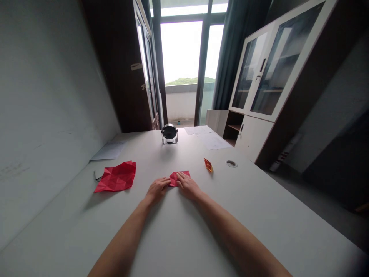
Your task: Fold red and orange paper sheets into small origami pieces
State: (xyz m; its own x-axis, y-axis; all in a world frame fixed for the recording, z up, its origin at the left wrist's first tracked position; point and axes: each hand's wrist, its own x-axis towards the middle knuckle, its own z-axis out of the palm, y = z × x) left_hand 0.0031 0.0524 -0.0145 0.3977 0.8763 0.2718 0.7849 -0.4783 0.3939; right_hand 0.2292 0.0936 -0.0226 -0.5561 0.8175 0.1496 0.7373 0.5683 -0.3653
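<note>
A small folded piece of red paper (173,177) lies on the white table in front of me, its surface marked by creases. My right hand (188,186) rests flat on it, fingers stretched out and pressing its middle and right part. At the paper's left edge is my left hand (157,188), palm down, its extended fingertips touching the corner. Part of the paper is hidden beneath my fingers. Off to the left sits a larger, crumpled red sheet (118,177) covered in fold lines, apart from both hands.
A small red-and-orange folded paper piece (208,165) stands to the right, near a round cable hole (231,164). A round black-and-silver device (169,133) stands toward the back. Papers (215,141) lie at the far right, another sheet (108,150) by the left wall.
</note>
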